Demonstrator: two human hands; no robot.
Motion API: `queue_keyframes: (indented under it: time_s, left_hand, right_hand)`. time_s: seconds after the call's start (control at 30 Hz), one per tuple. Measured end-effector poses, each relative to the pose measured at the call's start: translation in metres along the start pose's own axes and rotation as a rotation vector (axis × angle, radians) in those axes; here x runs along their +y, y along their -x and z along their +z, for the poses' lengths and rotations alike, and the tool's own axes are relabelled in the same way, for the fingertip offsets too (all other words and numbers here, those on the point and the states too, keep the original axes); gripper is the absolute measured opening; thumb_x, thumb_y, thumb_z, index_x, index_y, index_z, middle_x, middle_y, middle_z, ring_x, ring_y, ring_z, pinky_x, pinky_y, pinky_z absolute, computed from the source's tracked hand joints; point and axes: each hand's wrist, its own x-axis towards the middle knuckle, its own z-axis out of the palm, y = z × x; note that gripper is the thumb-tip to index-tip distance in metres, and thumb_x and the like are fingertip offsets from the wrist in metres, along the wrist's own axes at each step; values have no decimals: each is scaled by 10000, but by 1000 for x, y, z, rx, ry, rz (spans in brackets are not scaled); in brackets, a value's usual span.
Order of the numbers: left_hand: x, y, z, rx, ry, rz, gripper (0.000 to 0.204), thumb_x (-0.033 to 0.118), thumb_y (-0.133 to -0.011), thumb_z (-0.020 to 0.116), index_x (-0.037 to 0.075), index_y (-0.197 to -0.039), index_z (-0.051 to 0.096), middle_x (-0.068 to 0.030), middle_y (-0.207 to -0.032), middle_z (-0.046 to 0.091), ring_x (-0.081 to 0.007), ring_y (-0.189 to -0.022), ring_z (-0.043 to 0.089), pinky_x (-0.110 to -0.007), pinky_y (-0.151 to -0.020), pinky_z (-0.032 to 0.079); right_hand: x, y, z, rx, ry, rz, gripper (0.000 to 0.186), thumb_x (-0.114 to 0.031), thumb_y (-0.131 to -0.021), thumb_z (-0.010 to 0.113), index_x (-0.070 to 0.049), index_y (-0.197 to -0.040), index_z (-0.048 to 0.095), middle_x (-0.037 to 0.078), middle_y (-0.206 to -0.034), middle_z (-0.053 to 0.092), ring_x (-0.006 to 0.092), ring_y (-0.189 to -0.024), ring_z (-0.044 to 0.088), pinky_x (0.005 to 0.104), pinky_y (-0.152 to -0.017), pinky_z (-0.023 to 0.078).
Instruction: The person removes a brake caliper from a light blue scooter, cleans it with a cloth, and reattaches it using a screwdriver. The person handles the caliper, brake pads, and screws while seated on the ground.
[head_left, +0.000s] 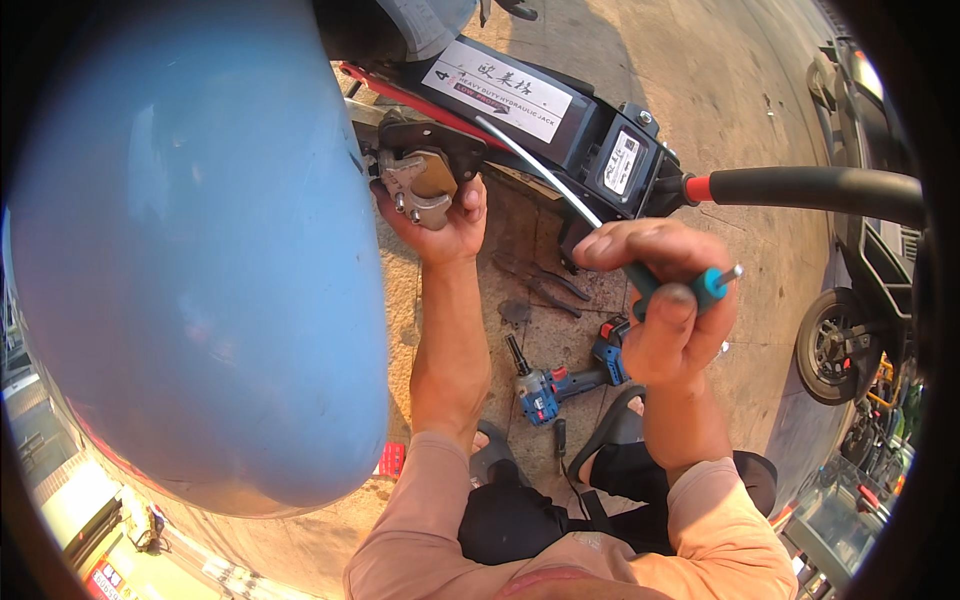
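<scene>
Hands grip: left point(445, 225) on brake caliper point(420, 185), right point(665, 300) on screwdriver point(600, 225).

Bright warm daylight, soft glare on the blue body panel point(190, 250), fisheye-bent dark rim.

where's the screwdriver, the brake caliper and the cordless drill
screwdriver point(545, 168), head view, on its metal shaft
brake caliper point(420, 185), head view, on its metal body
cordless drill point(545, 390), head view, on its blue body
</scene>
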Motion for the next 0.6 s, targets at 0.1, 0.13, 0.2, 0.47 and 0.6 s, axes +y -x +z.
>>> queue_keyframes:
  time_s: [0.1,0.13,0.2,0.47,0.6]
  left_hand:
    - [-5,0,-3,-6,20,15,858,800,-751,599,78,-1214,641,-84,-788,601,-172,-642,492,-246,-532,392]
    - [-6,0,-4,-9,40,15,841,801,-791,537,84,-1218,645,-101,-824,639,-197,-631,513,-271,-533,419]
    - [-6,0,-5,-77,101,-14,828,804,-871,413,94,-1225,653,-136,-898,714,-246,-609,556,-321,-535,474]
    - [-9,-1,2,-34,102,17,833,800,-853,461,77,-1231,629,-142,-932,684,-238,-632,585,-316,-533,481]
    - [-10,-1,5,-15,22,40,812,787,-806,554,94,-1222,632,-104,-885,640,-200,-647,543,-278,-534,429]
  right_hand:
    - [3,17,0,-221,96,14,347,-300,-1045,528,37,-1069,606,161,-854,693,290,-794,695,387,-733,577]
    - [6,21,1,-262,143,32,317,-274,-1040,528,30,-1038,621,151,-844,696,293,-785,696,377,-724,574]
    - [11,26,5,-254,156,12,230,-199,-1005,545,9,-1007,643,133,-852,700,299,-787,698,371,-718,573]
    - [10,21,21,-316,269,-82,260,-51,-820,681,-21,-1077,659,99,-901,657,297,-797,648,382,-737,530]
    - [9,23,37,-297,340,-117,259,-12,-817,663,-16,-1076,656,91,-880,636,286,-782,625,383,-726,522]
